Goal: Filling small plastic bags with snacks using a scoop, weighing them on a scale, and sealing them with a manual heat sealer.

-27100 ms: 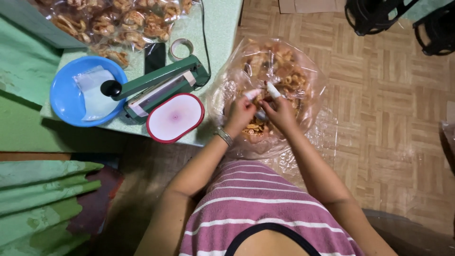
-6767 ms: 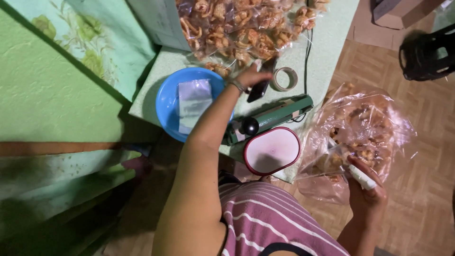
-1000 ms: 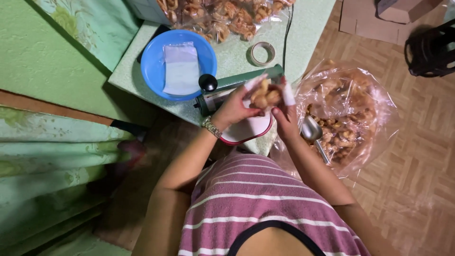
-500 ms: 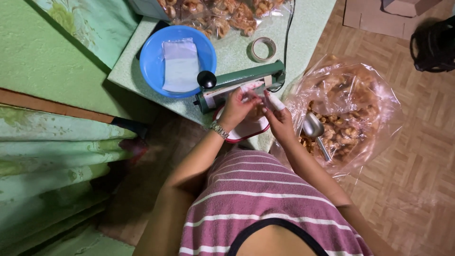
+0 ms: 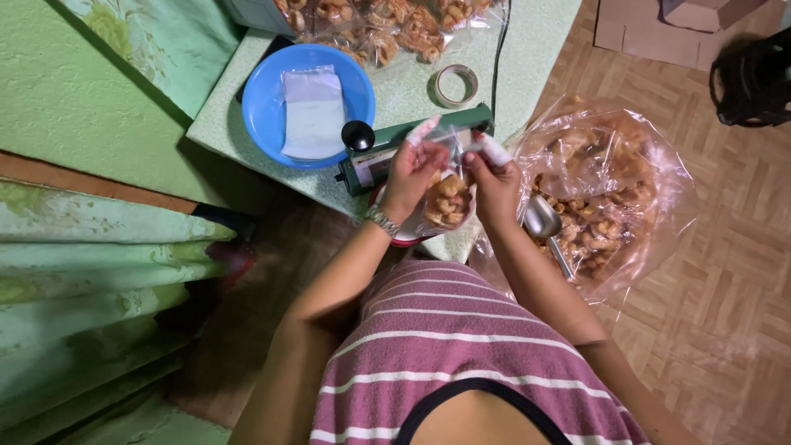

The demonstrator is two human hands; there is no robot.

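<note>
The left hand and the right hand are both closed on the upper edges of a small clear bag of fried snacks, holding it up over the red-rimmed white scale at the near edge of the counter, just in front of the green heat sealer. The bag mouth looks open, so a tilt or a slipping pinch on the thin plastic could spill pieces onto the scale or the floor. Taped fingertips may dull the grip. The scale is mostly covered by bag and hands. The spoon lies in the large snack bag, its handle part lost in glare, and the packed bags are cut off at the top
</note>
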